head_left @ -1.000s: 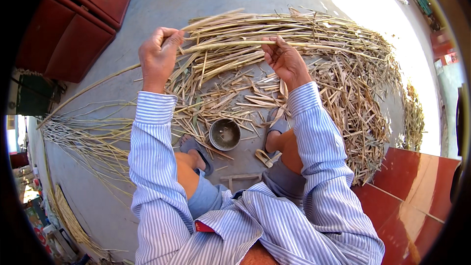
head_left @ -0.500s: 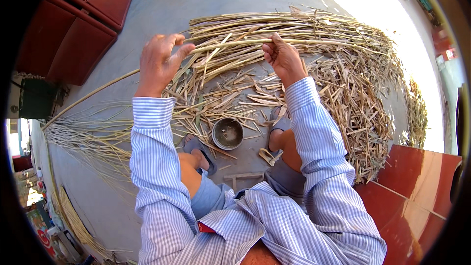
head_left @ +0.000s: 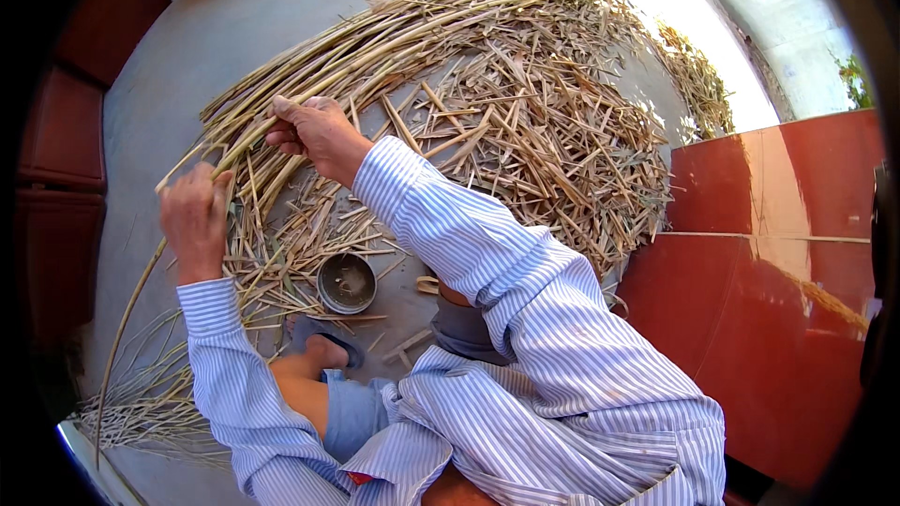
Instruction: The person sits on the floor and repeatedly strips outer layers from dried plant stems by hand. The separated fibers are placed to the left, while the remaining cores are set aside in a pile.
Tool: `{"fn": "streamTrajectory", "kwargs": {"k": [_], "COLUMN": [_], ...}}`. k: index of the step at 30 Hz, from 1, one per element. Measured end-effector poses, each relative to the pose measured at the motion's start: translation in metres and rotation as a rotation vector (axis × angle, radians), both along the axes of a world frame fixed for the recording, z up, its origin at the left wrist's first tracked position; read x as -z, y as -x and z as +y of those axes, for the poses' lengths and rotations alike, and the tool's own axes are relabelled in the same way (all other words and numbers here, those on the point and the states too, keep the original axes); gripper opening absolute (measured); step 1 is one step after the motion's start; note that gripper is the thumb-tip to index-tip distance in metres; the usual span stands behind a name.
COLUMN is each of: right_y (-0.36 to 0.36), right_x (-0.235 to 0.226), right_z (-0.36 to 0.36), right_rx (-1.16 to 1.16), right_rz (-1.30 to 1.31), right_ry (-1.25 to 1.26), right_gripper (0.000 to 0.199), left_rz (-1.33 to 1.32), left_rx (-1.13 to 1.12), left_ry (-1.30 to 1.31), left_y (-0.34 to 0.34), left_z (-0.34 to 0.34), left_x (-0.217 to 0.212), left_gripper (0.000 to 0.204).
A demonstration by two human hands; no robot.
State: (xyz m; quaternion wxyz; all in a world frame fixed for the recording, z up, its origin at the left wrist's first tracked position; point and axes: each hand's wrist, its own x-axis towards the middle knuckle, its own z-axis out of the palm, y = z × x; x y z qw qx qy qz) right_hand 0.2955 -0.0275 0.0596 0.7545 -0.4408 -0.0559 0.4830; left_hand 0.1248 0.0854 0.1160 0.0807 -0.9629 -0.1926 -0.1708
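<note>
- Right now I see my left hand (head_left: pixel 195 220) closed around a long pale green stalk (head_left: pixel 178 225) that runs from near the upper middle of the floor down past the hand toward the lower left.
- My right hand (head_left: pixel 317 134) is pinched on the same stalk higher up, thumb over the top, fingers curled under it.
- The two hands sit apart along the stalk, the right one farther from my body than the left.
- The stalk lies at the near edge of a big heap of cut dry stalks (head_left: pixel 525 103), which fans out over the grey concrete floor (head_left: pixel 150 103) in front of me and curves off to the right.
- Short broken pieces are scattered under and between my forearms.
- A small round metal bowl (head_left: pixel 347 282) stands on the floor just beside my left sleeve, between the two arms; I cannot tell what is in it.
- My left foot in a sandal (head_left: pixel 323 349) rests just below the bowl.
- A thinner bundle of long stems (head_left: pixel 141 403) spreads out at the lower left, near my left elbow.
- A reddish brown wall (head_left: pixel 778 253) rises on the right, touching the heap's outer edge.
- Both sleeves are blue and white striped.
</note>
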Motion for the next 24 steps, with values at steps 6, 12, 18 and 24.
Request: {"fn": "streamTrajectory", "kwargs": {"k": [6, 12, 18, 24], "right_y": [0.003, -0.042, -0.041, -0.035], "right_x": [-0.002, 0.006, 0.008, 0.008], "right_z": [-0.001, -0.027, -0.028, -0.022], "right_rx": [-0.076, 0.052, 0.116, 0.077], "right_rz": [0.108, 0.088, 0.039, 0.005], "right_ry": [-0.043, -0.006, 0.042, 0.057], "right_gripper": [0.021, 0.025, 0.026, 0.024], "left_rz": [-0.214, -0.252, -0.249, -0.252], "left_rx": [0.175, 0.102, 0.159, 0.181], "left_ry": [0.117, 0.229, 0.063, -0.039], "left_y": [-0.021, 0.004, 0.003, -0.002], "left_z": [-0.006, 0.014, -0.004, -0.010], "left_x": [-0.003, -0.021, -0.031, -0.024], "left_gripper": [0.022, 0.015, 0.015, 0.016]}}
